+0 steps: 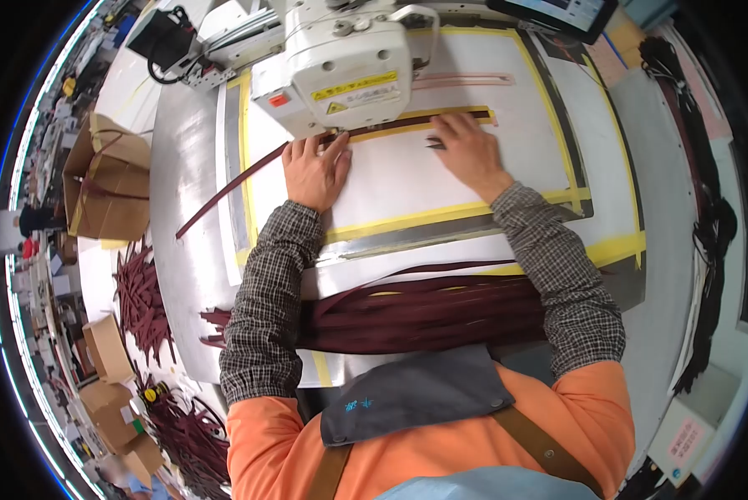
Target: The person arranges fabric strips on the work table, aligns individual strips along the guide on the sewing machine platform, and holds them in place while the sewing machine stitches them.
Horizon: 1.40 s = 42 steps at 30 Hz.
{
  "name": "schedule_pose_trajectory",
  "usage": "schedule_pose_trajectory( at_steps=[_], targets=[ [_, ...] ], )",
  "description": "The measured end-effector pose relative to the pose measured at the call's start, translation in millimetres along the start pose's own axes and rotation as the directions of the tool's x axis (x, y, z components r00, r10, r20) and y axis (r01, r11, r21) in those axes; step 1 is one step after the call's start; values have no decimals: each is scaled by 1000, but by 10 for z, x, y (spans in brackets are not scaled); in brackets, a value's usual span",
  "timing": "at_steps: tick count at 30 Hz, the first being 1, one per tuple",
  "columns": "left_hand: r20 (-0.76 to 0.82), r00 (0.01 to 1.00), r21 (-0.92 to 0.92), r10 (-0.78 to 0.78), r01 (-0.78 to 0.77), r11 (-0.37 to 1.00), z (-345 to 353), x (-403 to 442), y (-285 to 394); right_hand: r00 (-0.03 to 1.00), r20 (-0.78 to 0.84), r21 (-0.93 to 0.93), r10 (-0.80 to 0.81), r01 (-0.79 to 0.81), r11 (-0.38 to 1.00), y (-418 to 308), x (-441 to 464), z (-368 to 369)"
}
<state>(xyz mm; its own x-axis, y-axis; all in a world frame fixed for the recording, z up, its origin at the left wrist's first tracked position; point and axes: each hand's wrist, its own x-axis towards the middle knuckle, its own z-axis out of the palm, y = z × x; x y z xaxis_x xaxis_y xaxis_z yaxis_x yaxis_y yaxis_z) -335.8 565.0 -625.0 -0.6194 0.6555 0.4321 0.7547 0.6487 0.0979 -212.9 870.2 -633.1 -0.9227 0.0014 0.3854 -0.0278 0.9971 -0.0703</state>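
Note:
A long maroon strap [240,177] runs up from the left and passes beneath the head of a white sewing machine [349,62]. It lies in a yellow-edged slot on the white sewing template [391,179]. My left hand [316,173] has its fingers closed on the strap just left of the machine head, thumb toward the needle area. Near the strap's right end, my right hand [471,156] rests with bent fingers at the slot. A small dark pointed tool [435,143], seemingly thread snips, sticks out of that hand; most of it is hidden.
A thick pile of maroon straps [424,312] lies at the table's front edge. More straps [143,292] heap up at the left, by a cardboard box [107,179]. A screen [557,12] stands at the back right. Dark straps [712,225] hang along the right side.

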Motion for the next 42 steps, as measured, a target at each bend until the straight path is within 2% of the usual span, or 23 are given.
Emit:
schedule_pose_trajectory(
  at_steps=[4,7,13,20,23,25,31,34,40,42],
  targets=[
    [17,1000,18,-11,10,1000,-57,-32,-71,1000,-13,72,19,-18,997,34,-49,-46],
    [81,996,51,-25,21,998,-133,2,-82,998,-60,52,19,-16,999,-73,-21,32],
    [-49,998,-38,47,-49,998,63,121,105,998,-54,29,12,-10,1000,-255,48,70],
    [5,1000,-37,7,-7,999,175,222,263,999,-50,19,14,-13,1000,-441,108,130],
    [-54,997,-45,55,-58,997,192,211,240,998,-61,31,6,-4,1000,-524,136,123],
    [-39,998,-24,42,-43,999,143,191,241,999,-35,9,2,-1,1000,-549,152,135],
    [-53,998,-23,46,-47,999,107,112,96,999,-21,83,-46,47,995,-396,187,77],
    [-53,998,-34,45,-47,998,96,67,1,999,30,49,-36,34,998,-202,158,-15],
    [50,999,-24,19,-18,1000,19,62,-98,995,-73,93,-70,76,993,-64,96,25],
    [48,999,-35,18,-17,999,22,70,-74,996,-62,86,-58,64,994,-129,111,28]
  ],
)
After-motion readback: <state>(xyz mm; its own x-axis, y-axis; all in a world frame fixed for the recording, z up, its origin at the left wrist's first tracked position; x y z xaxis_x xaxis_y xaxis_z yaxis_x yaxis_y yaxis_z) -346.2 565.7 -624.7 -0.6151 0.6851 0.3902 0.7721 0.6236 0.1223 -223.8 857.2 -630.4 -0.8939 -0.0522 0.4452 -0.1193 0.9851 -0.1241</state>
